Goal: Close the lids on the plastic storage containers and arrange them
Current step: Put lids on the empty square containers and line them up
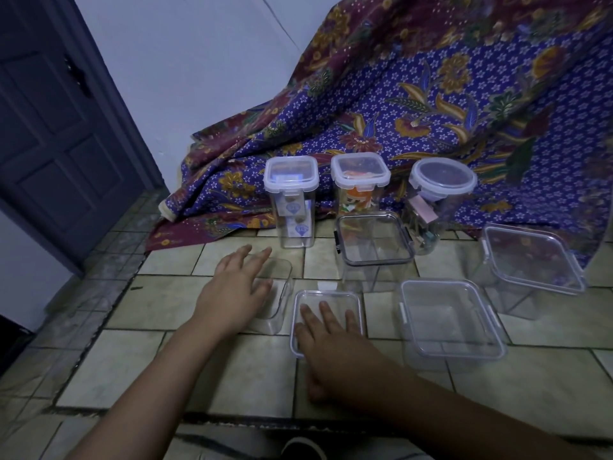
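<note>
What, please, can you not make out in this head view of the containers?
Head view:
- Near-side latches of the small lidded container: covered by the right hand.
- Whether the left hand touches the open container: hidden by the hand.
- Contents of the round-lidded jar: dim, blurred.

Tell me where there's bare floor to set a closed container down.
Bare tiles lie left of the left hand, toward the door, and near right, in front of the flat lidded box. Crowded: the middle, from the black-clipped container back to the tall jars.
</note>
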